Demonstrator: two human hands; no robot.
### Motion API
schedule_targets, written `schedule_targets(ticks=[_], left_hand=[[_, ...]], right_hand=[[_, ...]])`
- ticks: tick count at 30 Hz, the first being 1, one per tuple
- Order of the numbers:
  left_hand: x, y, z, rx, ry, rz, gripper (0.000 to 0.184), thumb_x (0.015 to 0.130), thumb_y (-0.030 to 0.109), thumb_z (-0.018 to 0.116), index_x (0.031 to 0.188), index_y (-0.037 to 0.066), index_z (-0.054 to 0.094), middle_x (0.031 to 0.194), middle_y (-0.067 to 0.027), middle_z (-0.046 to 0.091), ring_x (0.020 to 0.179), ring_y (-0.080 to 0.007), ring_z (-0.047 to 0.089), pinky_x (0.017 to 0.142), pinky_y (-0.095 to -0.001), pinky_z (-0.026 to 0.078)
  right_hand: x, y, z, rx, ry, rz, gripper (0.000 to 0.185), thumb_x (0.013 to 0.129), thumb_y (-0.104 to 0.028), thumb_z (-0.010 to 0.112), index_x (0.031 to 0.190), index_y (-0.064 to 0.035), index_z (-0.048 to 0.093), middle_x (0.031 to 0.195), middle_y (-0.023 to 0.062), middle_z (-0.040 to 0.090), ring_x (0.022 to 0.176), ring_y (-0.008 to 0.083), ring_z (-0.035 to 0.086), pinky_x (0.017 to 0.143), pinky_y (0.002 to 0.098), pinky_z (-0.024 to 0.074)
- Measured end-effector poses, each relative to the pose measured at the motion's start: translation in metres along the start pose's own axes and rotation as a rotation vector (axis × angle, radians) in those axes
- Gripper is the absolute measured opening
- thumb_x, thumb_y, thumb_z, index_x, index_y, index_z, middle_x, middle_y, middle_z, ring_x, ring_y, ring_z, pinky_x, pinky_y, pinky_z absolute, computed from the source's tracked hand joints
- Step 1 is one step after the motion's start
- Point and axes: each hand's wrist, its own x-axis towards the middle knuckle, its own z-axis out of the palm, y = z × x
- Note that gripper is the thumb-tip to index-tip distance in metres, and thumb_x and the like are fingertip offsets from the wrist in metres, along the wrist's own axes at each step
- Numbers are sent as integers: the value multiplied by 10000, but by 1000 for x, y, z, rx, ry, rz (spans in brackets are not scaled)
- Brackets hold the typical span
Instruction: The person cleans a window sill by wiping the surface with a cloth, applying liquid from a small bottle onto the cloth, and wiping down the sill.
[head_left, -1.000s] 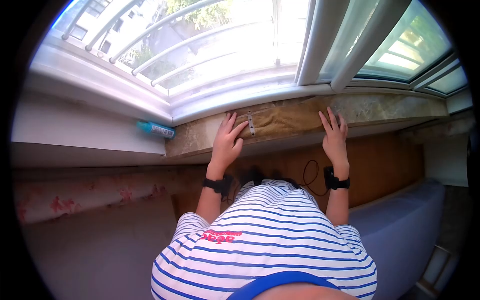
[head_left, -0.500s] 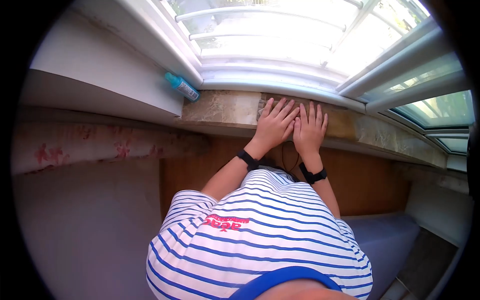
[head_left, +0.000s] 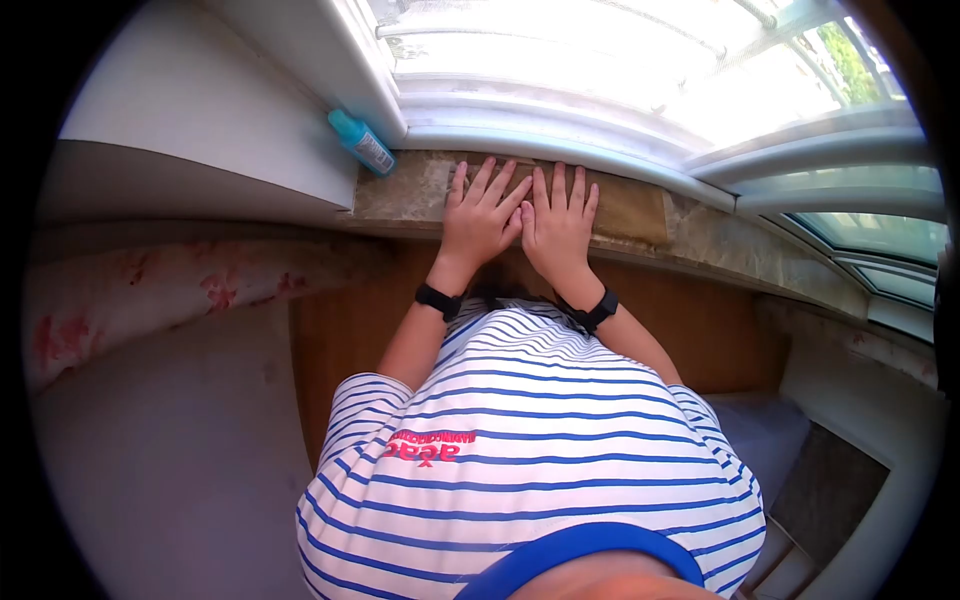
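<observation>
My left hand [head_left: 478, 220] lies palm down on the stone window sill [head_left: 400, 190], fingers stretched towards the window. Beside it, my right hand [head_left: 560, 228] is flat too, its fingers slightly spread and the thumbs close together. Under both hands is a thin brownish flat piece [head_left: 632, 212] that looks like a cloth; most of it is covered by the hands. Neither hand is closed round anything. To the left of my left hand, a teal bottle [head_left: 362, 143] with a printed label stands in the sill's corner.
The white window frame [head_left: 560, 140] runs along the back of the sill, with bars beyond it. At the right is an open glass sash [head_left: 850, 185]. A white wall panel [head_left: 200, 130] borders the left. Below the sill is a brown wooden panel [head_left: 690, 330].
Both hands have slid left along the sill, and the brownish cloth-like piece has shifted left with them. The bottle keeps its place in the corner.
</observation>
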Motion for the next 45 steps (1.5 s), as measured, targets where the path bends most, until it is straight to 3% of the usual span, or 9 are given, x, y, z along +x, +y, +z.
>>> schedule_targets(ticks=[6, 9, 11, 16, 28, 32, 40, 42, 45], left_hand=[[2, 6, 3, -10, 7, -48, 449, 866, 303, 561, 1299, 245, 664, 1404, -45, 586, 1309, -261, 526, 1168, -543, 254], [3, 10, 6, 21, -6, -64, 449, 862, 298, 562, 1296, 245, 667, 1400, -42, 590, 1312, -250, 524, 1169, -538, 254], [7, 19, 5, 9, -14, -57, 458, 861, 279, 552, 1303, 222, 661, 1411, -69, 579, 1318, -291, 515, 1166, -540, 254], [16, 47, 11, 12, -70, -61, 497, 847, 254, 555, 1310, 92, 636, 1416, -180, 542, 1321, -456, 464, 1166, -519, 265], [65, 163, 56, 0, -132, 80, 545, 846, 234, 555, 1333, -11, 575, 1409, -260, 514, 1316, -527, 426, 1156, -550, 256], [78, 212, 76, 33, -173, 37, 583, 845, 236, 559, 1363, -30, 530, 1418, -318, 469, 1343, -537, 382, 1162, -562, 232], [108, 326, 133, 52, -188, 54, 546, 881, 223, 518, 1375, -10, 515, 1437, -305, 449, 1370, -497, 364, 1169, -547, 209], [115, 348, 145, 155, -174, -68, 527, 896, 228, 493, 1374, 8, 517, 1431, -299, 452, 1380, -475, 361, 1176, -537, 195], [113, 348, 150, 138, -122, -85, 507, 915, 233, 468, 1373, 22, 519, 1423, -292, 458, 1382, -444, 369, 1179, -527, 191]], right_hand=[[0, 16, 0, 17, 73, -76, 498, 949, -361, 542, 1387, -125, 571, 1457, 194, 487, 1366, 437, 399, 1125, 608, 267], [5, 25, -13, 37, 84, -89, 482, 931, -377, 583, 1363, -163, 601, 1419, 153, 539, 1329, 379, 463, 1106, 546, 336], [8, 39, -23, 164, 55, -155, 470, 916, -384, 615, 1343, -189, 619, 1405, 103, 564, 1306, 321, 499, 1094, 484, 373], [-2, 57, -26, 174, 42, -141, 462, 918, -381, 610, 1346, -207, 614, 1411, 60, 568, 1318, 266, 502, 1104, 442, 375], [-46, 174, -55, 197, 92, -25, 452, 920, -359, 606, 1336, -183, 613, 1414, 66, 564, 1341, 259, 481, 1122, 439, 357], [-60, 224, -65, 226, 114, -32, 467, 926, -344, 601, 1368, -196, 587, 1422, 66, 555, 1334, 273, 481, 1110, 441, 374], [-102, 344, -81, 267, 178, 10, 430, 919, -317, 619, 1329, -187, 613, 1402, 56, 567, 1312, 277, 493, 1110, 440, 376], [-103, 361, -80, 279, 235, -54, 398, 908, -321, 619, 1269, -156, 633, 1371, 81, 579, 1286, 294, 500, 1109, 457, 369], [-103, 362, -76, 365, 238, -34, 400, 912, -282, 616, 1292, -155, 623, 1390, 73, 572, 1300, 282, 498, 1112, 448, 370]])
